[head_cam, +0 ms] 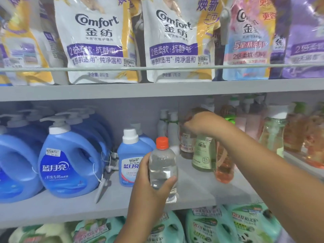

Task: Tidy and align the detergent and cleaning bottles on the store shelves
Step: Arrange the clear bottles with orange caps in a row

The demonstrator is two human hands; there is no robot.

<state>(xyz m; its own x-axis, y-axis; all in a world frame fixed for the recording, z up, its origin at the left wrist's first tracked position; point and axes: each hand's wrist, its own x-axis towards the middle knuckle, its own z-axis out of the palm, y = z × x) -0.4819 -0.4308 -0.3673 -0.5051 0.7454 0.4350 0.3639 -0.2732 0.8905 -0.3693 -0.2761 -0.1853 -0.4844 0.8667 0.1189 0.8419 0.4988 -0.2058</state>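
Observation:
My left hand (pixel 149 181) grips a clear bottle with an orange cap (pixel 163 163) near the front edge of the middle shelf (pixel 70 206). My right hand (pixel 199 122) reaches further back and curls over the top of a pale green bottle (pixel 203 155). A brownish bottle (pixel 186 144) stands just left of the green one, and an orange-pink bottle (pixel 224 169) just right of it. A small blue bottle with a white cap (pixel 128 160) stands left of the clear bottle.
Large blue pump jugs (pixel 70 160) fill the left of the middle shelf. White Comfort refill pouches (pixel 98 41) stand on the shelf above behind a rail. Pump bottles (pixel 273 134) crowd the right side. Green jugs (pixel 210 227) sit on the shelf below.

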